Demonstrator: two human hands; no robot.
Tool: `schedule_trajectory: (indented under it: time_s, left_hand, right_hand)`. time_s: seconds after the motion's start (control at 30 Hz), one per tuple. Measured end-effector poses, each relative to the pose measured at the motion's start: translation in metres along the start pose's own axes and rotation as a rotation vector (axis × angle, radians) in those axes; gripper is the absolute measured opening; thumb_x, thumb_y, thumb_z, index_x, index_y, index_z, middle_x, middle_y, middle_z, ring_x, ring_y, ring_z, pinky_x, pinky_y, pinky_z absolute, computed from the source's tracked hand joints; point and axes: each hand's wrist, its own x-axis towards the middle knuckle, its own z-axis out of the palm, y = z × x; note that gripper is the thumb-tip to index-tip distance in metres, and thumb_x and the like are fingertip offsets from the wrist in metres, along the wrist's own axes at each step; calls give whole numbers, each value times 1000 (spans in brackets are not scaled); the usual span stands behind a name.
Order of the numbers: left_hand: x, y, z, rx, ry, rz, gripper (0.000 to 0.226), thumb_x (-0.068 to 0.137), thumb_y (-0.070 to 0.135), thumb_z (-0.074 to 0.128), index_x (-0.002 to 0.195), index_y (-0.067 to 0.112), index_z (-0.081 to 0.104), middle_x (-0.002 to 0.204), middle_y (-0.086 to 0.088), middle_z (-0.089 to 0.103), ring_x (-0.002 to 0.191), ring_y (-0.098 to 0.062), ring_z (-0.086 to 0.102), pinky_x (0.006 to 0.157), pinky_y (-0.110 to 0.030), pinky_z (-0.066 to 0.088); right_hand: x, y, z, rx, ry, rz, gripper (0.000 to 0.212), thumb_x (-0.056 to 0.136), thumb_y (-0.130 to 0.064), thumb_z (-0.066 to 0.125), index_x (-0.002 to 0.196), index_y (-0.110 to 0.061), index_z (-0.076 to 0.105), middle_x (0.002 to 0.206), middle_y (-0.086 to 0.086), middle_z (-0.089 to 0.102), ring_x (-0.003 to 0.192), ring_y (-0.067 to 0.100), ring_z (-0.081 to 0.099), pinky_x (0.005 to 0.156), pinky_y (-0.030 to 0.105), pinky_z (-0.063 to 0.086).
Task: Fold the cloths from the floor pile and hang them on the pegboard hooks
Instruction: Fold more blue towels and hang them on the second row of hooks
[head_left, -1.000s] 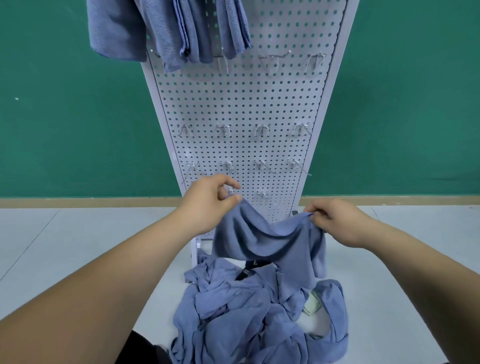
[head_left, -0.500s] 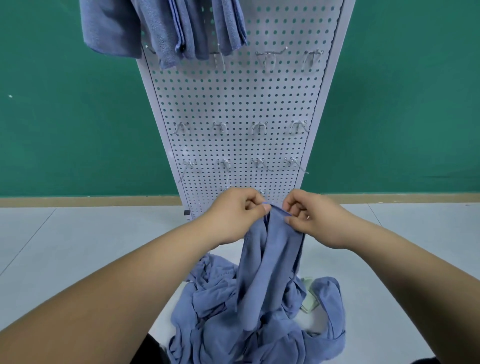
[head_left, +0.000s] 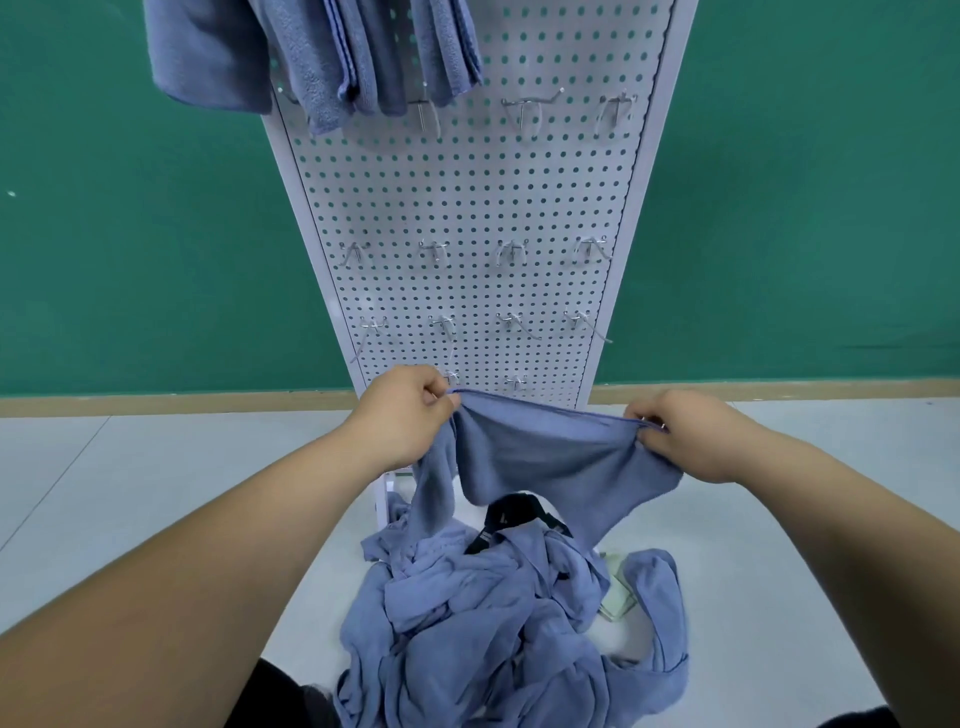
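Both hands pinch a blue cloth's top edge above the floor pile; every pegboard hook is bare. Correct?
Not every hook: the head view shows folded cloths hanging at the top left of the pegboard. The left hand and right hand do pinch the cloth above the pile.

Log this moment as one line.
left hand: pinches cloth edge | right hand: pinches other end | cloth: stretched between hands | pile: on floor | pegboard: hung cloths at top

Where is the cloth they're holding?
The cloth hangs mid-frame in the head view, pinched between the left hand and right hand, above the floor pile, in front of the pegboard.
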Motion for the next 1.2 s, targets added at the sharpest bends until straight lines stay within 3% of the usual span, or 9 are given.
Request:
schedule_trajectory:
  time_s: [0.17, 0.3, 0.5, 0.63, 0.73, 0.8, 0.97, 1.07, 1.2]
  left_hand:
    - [-2, 6, 0, -72, -14, 47, 6, 100, 31, 69, 99, 30, 64, 78, 0, 67, 64, -19, 61, 66, -31, 50]
    - [-9, 17, 5, -249, -122, 73, 15, 98, 18, 73, 105, 24, 62, 97, -8, 69, 71, -27, 67, 75, -44, 60]
    - [-20, 35, 9, -530, -198, 66, 24, 92, 3, 77, 109, 14, 64, 92, -6, 73, 76, -16, 68, 79, -35, 57]
    - [-25, 40, 10, -635, -206, 85, 21, 91, 0, 78, 105, 12, 66, 88, -8, 75, 81, -19, 70, 86, -33, 59]
    - [-27, 43, 12, -638, -191, 130, 19, 91, -5, 75, 100, 11, 71, 88, -8, 75, 82, -16, 70, 85, -28, 60]
    - [-29, 44, 14, -629, -170, 151, 20, 92, -9, 72, 96, 11, 75, 88, -7, 76, 85, -15, 71, 86, -24, 58]
    - [-32, 49, 14, -636, -144, 154, 10, 97, 4, 72, 102, 8, 79, 101, -9, 80, 94, -16, 75, 91, -25, 59]
    - [-34, 49, 15, -584, -139, 194, 13, 89, 11, 83, 101, 11, 78, 101, -12, 79, 89, -16, 71, 91, -28, 61]
    - [-27, 43, 14, -492, -132, 246, 16, 89, 7, 82, 97, 16, 71, 88, -10, 74, 78, -16, 63, 81, -28, 57]
  right_hand:
    - [-15, -29, -12, 634, -64, -104, 12, 102, -20, 68, 109, -26, 61, 59, -1, 43, 55, 17, 34, 48, 22, 31]
    - [-24, -64, -21, 923, -73, -146, 5, 102, -14, 68, 106, -12, 71, 68, 9, 52, 59, 17, 46, 55, 24, 48]
    - [-31, -89, -18, 916, -155, -207, 37, 93, 10, 61, 116, -16, 76, 102, 9, 79, 84, 15, 68, 78, 33, 57]
    - [-28, -92, -11, 803, 81, -219, 10, 88, -8, 82, 92, -15, 77, 77, 12, 75, 67, 16, 66, 71, 26, 52]
    - [-27, -93, -8, 777, 183, -185, 24, 88, -32, 84, 80, -13, 73, 64, 9, 73, 58, 15, 66, 63, 20, 49]
    - [-27, -94, -8, 714, 211, -160, 33, 89, -43, 82, 75, -15, 70, 61, 7, 71, 56, 14, 64, 63, 29, 51]
    - [-26, -96, -2, 694, 235, -110, 36, 91, -45, 80, 72, -16, 68, 57, 5, 70, 57, 22, 67, 72, 42, 59]
    - [-24, -98, 1, 686, 236, -111, 35, 90, -43, 79, 72, -16, 67, 56, 5, 69, 61, 28, 69, 68, 39, 57]
    - [-22, -97, 3, 648, 202, -132, 34, 92, -44, 78, 76, -16, 67, 57, 3, 69, 56, 16, 67, 66, 32, 53]
